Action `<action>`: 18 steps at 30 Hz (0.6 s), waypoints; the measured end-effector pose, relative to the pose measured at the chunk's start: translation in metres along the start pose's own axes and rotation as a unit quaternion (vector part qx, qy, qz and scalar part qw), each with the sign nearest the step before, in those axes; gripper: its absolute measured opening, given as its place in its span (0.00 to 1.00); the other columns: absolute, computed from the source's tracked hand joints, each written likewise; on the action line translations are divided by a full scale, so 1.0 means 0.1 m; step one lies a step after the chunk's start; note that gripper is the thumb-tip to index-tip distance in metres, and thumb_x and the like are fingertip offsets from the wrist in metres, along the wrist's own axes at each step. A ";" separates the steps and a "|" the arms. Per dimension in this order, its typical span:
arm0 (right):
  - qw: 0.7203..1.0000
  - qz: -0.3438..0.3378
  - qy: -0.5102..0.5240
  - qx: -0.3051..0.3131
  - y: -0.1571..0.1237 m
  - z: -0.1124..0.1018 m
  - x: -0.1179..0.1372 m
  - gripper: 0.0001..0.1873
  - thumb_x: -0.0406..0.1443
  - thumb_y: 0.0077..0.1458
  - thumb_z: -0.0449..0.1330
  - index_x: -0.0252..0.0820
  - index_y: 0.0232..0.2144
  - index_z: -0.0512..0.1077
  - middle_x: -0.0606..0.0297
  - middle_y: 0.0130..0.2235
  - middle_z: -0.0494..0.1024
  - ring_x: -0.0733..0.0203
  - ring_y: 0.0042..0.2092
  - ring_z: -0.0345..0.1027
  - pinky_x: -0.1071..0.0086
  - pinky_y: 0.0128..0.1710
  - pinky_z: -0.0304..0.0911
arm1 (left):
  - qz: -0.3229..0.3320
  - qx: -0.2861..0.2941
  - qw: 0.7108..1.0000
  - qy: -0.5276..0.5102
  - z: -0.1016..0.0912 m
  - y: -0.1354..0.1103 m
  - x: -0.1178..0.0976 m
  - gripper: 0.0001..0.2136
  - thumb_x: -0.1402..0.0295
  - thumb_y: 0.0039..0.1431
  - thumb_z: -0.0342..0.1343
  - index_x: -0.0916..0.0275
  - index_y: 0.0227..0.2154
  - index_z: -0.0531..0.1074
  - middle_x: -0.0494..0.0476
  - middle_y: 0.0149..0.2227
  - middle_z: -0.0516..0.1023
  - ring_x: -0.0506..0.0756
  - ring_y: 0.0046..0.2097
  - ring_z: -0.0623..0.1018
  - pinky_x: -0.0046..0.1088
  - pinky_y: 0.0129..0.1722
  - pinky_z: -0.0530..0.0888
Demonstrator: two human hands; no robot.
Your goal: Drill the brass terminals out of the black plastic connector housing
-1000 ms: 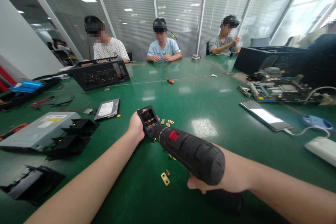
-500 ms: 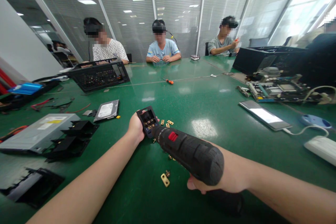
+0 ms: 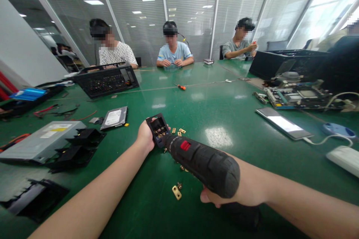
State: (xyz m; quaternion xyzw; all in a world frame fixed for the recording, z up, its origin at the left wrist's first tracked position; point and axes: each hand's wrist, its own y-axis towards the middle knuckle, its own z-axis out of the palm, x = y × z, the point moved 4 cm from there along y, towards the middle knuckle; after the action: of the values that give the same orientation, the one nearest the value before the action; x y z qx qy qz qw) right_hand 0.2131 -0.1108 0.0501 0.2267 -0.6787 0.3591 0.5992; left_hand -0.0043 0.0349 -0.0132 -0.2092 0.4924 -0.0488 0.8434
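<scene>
My left hand [image 3: 146, 134] is closed around a small black terminal block [image 3: 158, 127], tilted up, with brass-coloured screws in its recess. In my right hand [image 3: 213, 196] is a black cordless drill [image 3: 203, 160] with a red switch on top. My fingers wrap its grip, mostly hidden under the body. The drill's nose reaches the lower right of the block; its bit tip is hidden. A brass plate [image 3: 176, 192] with two holes lies below the drill, touching or close to a small screw [image 3: 179, 185]. Further small brass plates [image 3: 182, 131] lie right of the block.
At left are a hard drive [image 3: 114, 117], a metal optical drive [image 3: 47, 140] and black plastic brackets [image 3: 84, 143]. A phone [image 3: 283, 123] and circuit boards [image 3: 297, 95] lie at right. An orange screwdriver [image 3: 181, 87] lies mid-table. Several people sit around the table.
Almost nothing differs. The view has shifted very slightly; both hands, the block and the drill keep their places.
</scene>
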 end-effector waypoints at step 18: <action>0.998 -0.031 -0.060 0.001 -0.02 -0.01 0.02 0.20 0.29 0.48 0.72 0.36 0.45 0.78 0.72 0.23 0.74 0.67 0.25 0.70 0.76 0.24 0.66 | 0.003 0.004 1.000 0.002 -0.01 0.01 0.00 0.12 0.64 0.57 0.49 0.65 0.36 0.75 0.61 0.24 0.79 0.63 0.26 0.81 0.40 0.26 0.79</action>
State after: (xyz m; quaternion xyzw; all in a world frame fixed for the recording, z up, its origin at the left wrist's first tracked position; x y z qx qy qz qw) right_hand 0.2144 -0.1108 0.0525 0.2695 -0.7057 0.3264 0.5682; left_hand -0.0048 0.0358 -0.0144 -0.2041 0.4949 -0.0487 0.8432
